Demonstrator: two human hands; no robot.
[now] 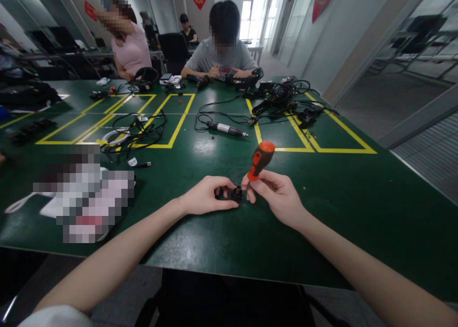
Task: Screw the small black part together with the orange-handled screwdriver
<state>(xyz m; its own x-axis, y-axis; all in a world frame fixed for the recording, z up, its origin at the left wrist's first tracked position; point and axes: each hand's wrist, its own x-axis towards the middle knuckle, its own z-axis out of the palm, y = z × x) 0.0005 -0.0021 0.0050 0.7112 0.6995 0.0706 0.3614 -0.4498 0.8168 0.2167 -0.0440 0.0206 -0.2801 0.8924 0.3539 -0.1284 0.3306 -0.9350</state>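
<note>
My left hand [209,195] rests on the green table, its fingers and thumb closed around a small black part [236,193] with a round, upright piece on top. What kind of part it is I cannot make out. In my right hand [277,191] is a screwdriver [262,160] with an orange and dark grey handle. It stands tilted, handle up, gripped low near the shaft between thumb and fingers. The shaft points down beside the black part; its tip is hidden by my fingers, so I cannot tell whether they touch.
A grey and black pen-shaped power tool [227,128] lies ahead with its cord. Tangled black cables [143,131] lie left, more cables [282,98] far right. Blurred pouches [103,203] sit left. Across the table [358,212] a person in grey [223,55] works.
</note>
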